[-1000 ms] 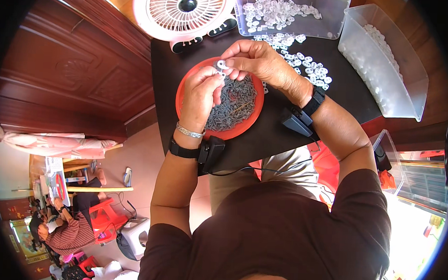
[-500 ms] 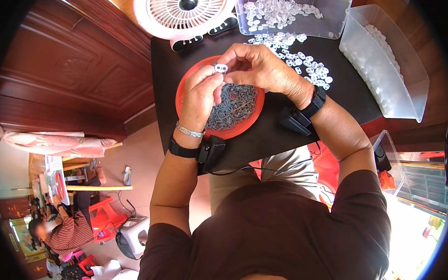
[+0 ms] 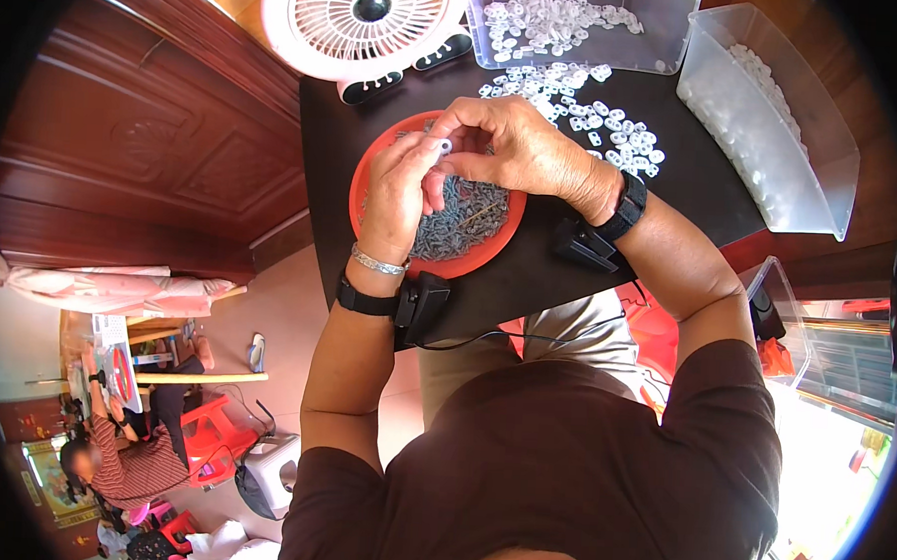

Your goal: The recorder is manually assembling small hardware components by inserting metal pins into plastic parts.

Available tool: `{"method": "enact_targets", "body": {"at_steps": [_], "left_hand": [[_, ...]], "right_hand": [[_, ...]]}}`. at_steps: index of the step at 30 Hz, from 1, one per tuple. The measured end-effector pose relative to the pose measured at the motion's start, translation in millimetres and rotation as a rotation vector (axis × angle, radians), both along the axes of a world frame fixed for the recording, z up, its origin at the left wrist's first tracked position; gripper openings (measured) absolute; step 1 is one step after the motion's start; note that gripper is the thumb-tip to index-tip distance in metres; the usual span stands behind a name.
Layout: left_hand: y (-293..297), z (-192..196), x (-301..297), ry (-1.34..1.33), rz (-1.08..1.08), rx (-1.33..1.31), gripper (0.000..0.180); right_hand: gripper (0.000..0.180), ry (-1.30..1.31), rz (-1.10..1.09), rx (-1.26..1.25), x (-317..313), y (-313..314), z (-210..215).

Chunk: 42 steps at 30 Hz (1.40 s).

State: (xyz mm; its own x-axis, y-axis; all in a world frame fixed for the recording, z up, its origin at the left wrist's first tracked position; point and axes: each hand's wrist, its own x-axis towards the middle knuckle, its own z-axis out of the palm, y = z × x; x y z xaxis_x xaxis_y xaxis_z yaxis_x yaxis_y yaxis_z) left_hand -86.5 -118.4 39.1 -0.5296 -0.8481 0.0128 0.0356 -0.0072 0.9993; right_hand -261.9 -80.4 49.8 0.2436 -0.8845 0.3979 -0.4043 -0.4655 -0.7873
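Note:
Over an orange-red basin, my left hand pinches a small white plastic piece with holes between thumb and fingers. My right hand meets it from the other side, index finger and thumb curled close against the piece. Whatever the right fingertips hold is too small or hidden to make out. Many small grey screw-like parts fill the basin below, with a thin tan stick among them. Loose white two-hole pieces lie on the black table beyond my right hand.
A white fan stands at the far left of the black table. Behind the loose pieces is a clear bin of white pieces; another translucent bin stands at right. A co-worker sits at far left.
The white piece has turned; its two-hole face showed before and now it is tilted. My right hand has shifted slightly down, its fingers closer round the piece. The co-worker's arm has moved.

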Motion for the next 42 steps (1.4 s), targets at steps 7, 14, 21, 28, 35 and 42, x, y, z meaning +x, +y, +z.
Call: {"method": "enact_targets", "body": {"at_steps": [7,14,21,28,35,42], "left_hand": [[6.1,-0.2,-4.0,-0.012,0.042,0.010,0.031],[6.8,3.6,-2.4,0.102,0.017,0.081,0.028],[9.7,7.0,-1.1,0.118,-0.034,0.017,0.030],[11.0,12.5,2.7,0.137,-0.027,-0.041,0.031],[7.2,9.9,2.9,0.086,-0.027,-0.149,0.029],[8.7,10.1,2.1,0.104,0.008,-0.123,0.027]], "right_hand": [[0.029,0.180,-0.155,-0.302,12.1,7.3,-0.1],[0.027,0.199,-0.150,-0.338,10.9,10.5,-0.7],[0.022,0.192,-0.148,-0.388,10.6,11.4,0.1],[0.024,0.108,-0.190,-0.478,17.3,10.0,-1.4],[0.028,-0.035,-0.138,-0.292,13.1,7.6,-4.5],[0.025,-0.038,-0.142,-0.325,9.9,7.7,0.7]]}}
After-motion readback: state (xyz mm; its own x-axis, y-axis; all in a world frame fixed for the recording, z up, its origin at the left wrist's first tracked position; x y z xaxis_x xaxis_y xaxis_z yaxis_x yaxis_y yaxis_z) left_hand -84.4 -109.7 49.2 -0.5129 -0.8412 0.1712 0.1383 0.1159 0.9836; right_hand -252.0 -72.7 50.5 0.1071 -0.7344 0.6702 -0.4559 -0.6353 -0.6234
